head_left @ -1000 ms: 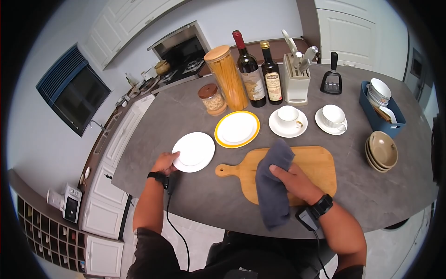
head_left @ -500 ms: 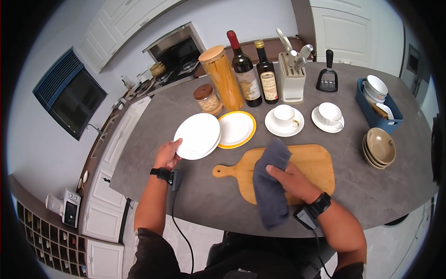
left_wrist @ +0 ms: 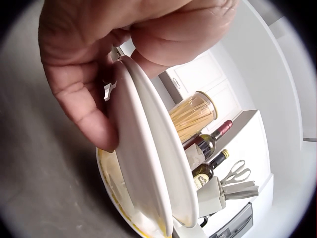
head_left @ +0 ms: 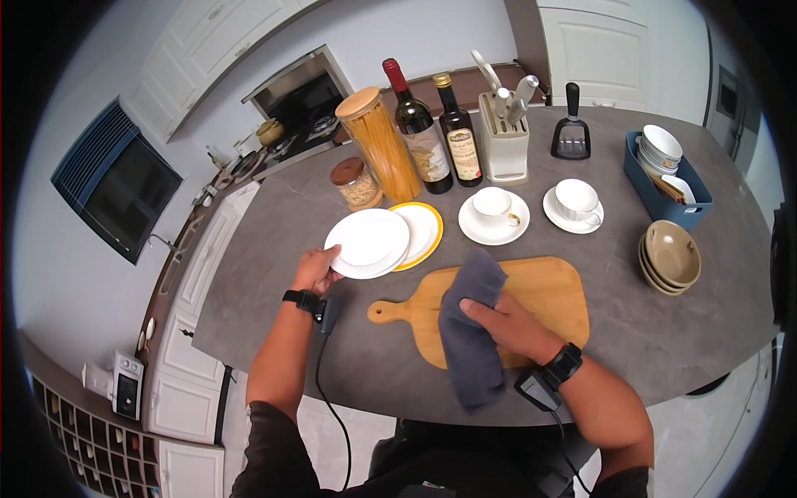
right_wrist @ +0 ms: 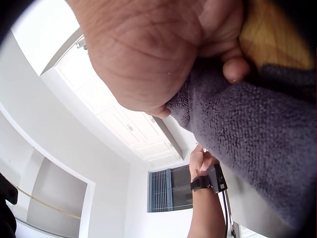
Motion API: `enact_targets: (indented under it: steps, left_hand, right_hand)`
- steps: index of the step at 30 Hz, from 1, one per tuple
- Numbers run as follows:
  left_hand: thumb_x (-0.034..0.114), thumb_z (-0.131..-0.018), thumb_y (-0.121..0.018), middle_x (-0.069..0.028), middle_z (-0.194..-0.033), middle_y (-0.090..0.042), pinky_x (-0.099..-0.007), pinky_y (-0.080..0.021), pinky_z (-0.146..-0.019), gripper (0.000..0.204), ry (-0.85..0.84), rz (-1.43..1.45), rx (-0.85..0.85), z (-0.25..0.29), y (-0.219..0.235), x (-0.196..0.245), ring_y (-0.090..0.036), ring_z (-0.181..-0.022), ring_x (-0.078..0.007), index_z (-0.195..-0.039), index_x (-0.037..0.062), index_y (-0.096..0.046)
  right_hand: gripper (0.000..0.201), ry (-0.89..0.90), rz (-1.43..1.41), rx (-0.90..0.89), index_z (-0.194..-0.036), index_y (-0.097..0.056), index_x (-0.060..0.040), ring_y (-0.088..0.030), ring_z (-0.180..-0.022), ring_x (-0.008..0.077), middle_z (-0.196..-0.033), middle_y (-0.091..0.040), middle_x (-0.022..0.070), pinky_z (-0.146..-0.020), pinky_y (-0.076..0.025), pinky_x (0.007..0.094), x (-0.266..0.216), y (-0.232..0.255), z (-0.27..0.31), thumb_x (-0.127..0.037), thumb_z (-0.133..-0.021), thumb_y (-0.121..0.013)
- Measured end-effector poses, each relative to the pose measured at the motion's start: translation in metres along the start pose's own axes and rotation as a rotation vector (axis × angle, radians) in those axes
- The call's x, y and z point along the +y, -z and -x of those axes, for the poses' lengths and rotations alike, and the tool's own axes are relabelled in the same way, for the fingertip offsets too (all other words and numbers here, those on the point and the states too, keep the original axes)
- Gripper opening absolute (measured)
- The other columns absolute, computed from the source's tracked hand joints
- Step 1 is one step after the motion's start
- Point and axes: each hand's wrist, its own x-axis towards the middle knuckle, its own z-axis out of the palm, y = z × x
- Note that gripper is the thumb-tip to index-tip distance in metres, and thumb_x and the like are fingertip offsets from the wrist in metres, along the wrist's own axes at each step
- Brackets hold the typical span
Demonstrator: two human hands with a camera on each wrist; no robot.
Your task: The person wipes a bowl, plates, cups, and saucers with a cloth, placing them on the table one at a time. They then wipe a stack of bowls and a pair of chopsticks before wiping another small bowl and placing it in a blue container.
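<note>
from where i stand, the left hand [head_left: 318, 269] has two white plates [head_left: 369, 236] by one edge only, thumb over the top and fingers beneath, closed down to little more than their stacked thickness. the plates sit out over part of the yellow-rimmed plate [head_left: 424, 229], with the glass jar [head_left: 358, 184] near behind; i can't tell whether they touch the one below. that one-sided pinch is what would worry me: most of the weight hangs beyond the fingers, so if the thumb eased off, the far rims could tip and knock the yellow-rimmed plate. seen at the left wrist, the two rims stand slightly apart, so the upper one might slide or rattle on its mate if the wrist tilted sharply. the right hand [head_left: 515, 325] has a bunched grey cloth [head_left: 475, 332] gripped between thumb and curled fingers, its loose ends spread above and below the fist, over the wooden board [head_left: 548, 299]. its upper end lies near a saucer [head_left: 471, 232] bearing a cup [head_left: 491, 202]; a careless sweep forward could catch that saucer's rim and topple the cup. the left wrist's cord [head_left: 332, 407] dangles past the counter edge [head_left: 378, 410], and a snag there could jerk the plates.
</note>
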Motion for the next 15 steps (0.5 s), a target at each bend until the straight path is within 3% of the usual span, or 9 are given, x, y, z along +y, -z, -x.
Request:
enact_targets:
  steps: [15]
  left_hand:
    - [0.018, -0.107, -0.067, -0.0191, -0.117, -0.074, -0.0404, -0.067, -0.078, 0.045, 0.091, -0.141, -0.005, -0.037, -0.015, 0.002, -0.078, -0.097, -0.0275, -0.135, -0.0149, -0.056]
  right_hand:
    - [0.040, 0.022, -0.004, 0.008, -0.119, -0.069, -0.0044, -0.058, -0.065, 0.0071, -0.085, -0.066, -0.0019, -0.054, -0.047, 0.0266, 0.002, -0.003, -0.002, -0.043, -0.109, -0.062]
